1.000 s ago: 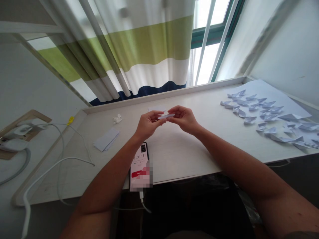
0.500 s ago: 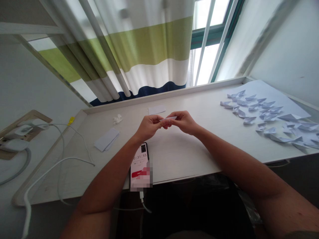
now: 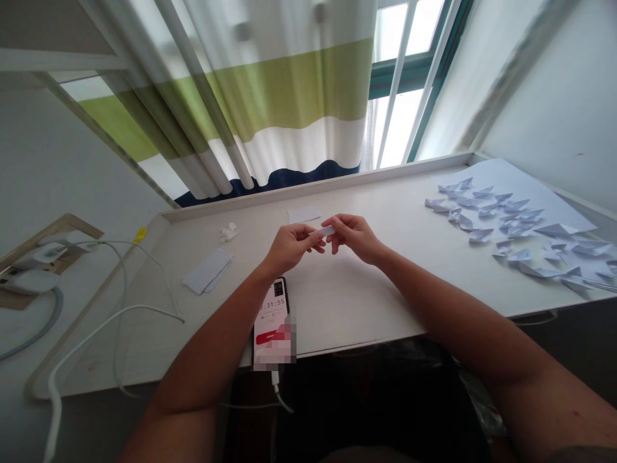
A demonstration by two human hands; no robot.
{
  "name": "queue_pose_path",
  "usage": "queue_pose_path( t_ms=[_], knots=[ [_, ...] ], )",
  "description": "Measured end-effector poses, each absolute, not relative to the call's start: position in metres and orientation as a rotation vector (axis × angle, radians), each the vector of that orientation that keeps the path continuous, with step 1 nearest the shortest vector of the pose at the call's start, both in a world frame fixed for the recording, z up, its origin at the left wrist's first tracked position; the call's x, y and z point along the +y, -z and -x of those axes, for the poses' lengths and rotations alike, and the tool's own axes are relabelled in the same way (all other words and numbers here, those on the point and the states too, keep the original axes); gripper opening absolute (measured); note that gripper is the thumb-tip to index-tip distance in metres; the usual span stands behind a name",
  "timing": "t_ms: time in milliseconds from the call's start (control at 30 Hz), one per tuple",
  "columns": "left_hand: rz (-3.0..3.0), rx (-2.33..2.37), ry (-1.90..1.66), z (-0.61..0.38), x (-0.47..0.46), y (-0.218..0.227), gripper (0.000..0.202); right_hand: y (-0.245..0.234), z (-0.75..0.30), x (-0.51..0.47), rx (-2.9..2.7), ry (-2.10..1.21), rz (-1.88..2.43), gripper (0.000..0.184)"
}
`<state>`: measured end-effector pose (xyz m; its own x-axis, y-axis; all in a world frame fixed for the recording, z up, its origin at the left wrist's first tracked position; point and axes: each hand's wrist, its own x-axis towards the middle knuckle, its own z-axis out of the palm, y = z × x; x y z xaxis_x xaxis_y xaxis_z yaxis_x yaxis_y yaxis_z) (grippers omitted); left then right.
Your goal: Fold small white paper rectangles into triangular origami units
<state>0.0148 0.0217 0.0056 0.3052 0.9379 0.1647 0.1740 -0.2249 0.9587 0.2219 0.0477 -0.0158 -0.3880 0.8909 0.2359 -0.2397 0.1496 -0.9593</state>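
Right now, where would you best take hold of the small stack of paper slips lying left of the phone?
Take the paper slips at the near-left short end, coming in low from the left. They lie flat on the desk, fanned slightly, so that edge gives fingers something to slide under; the cable lies close by.

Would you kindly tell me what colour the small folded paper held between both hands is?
White; the folded paper shows best in the head view.

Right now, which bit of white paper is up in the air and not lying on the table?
The small folded paper strip pinched between the left hand and right hand. The flat slips and folded shapes all lie on the table.
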Motion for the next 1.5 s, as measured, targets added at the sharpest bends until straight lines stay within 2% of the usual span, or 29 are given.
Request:
queue_pose_path(
  t_ms=[100,333,633,833,1067,1200,1300,1400,1500],
  knots=[
    [-1.599,1.062,-1.053,-0.014,0.023,-0.005,0.043,0.014,-0.224,0.048,-1.368,-1.474,0.717,0.069],
    [-1.622,1.041,-1.031,-0.014,0.023,-0.008,0.049,0.013,-0.219,0.043,-1.395,-1.422,0.743,0.055],
    [-1.528,0.974,-0.910,-0.009,0.023,-0.010,0.040,0.012,-0.220,0.039,-1.482,-1.438,0.669,0.035],
    [-1.605,0.999,-0.885,-0.011,0.021,-0.007,0.039,0.018,-0.218,0.041,-1.524,-1.356,0.819,0.024],
    [-1.694,1.136,-0.830,-0.020,0.018,-0.021,0.018,0.012,-0.216,0.037,-1.545,-1.291,0.901,0.022],
    [-1.754,1.134,-0.803,-0.026,0.021,-0.035,0.015,-0.006,-0.227,0.033,-1.582,-1.311,0.886,0.020],
    [-1.731,1.096,-0.770,-0.041,0.019,-0.045,0.017,-0.018,-0.243,0.023,-1.586,-1.310,0.907,0.024],
    [-1.740,1.090,-0.735,-0.069,0.013,-0.050,0.011,-0.024,-0.265,0.008,-1.532,-1.268,1.037,0.024],
    [-1.825,1.099,-0.654,-0.108,0.010,-0.050,0.004,-0.026,-0.296,-0.009,-1.482,-1.200,1.252,0.015]
  ],
)
